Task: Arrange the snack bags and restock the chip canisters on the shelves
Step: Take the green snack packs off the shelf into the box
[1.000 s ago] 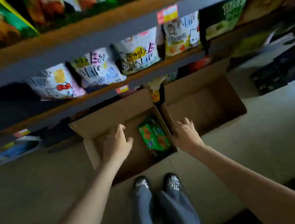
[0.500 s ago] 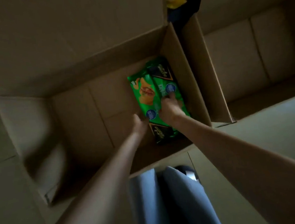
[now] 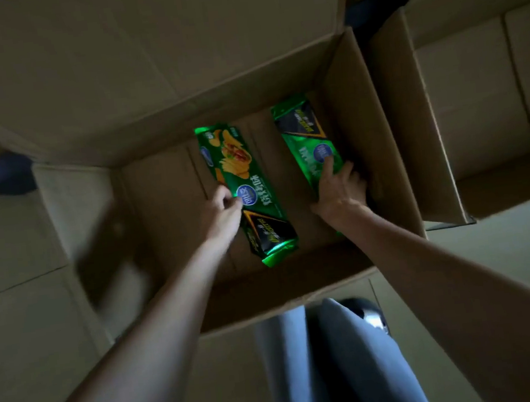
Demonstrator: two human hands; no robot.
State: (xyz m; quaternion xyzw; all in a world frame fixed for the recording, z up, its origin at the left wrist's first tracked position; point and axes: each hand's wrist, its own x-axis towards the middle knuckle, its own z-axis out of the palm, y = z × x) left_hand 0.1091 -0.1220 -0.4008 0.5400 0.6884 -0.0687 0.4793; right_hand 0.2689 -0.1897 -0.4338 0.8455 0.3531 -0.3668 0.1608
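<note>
Inside the cardboard box (image 3: 363, 117), each hand apparently grips 1 of 2 green snack packs.

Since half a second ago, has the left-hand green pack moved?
Yes. The left pack, gripped by the left hand, has slid away from the box's right wall, apart from the right pack.

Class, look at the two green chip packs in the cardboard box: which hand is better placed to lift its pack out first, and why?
Probably the left hand: its grip pinches the left green chip pack mid-length, in open space. The right hand holds the right green chip pack close against the cardboard box wall.
</note>
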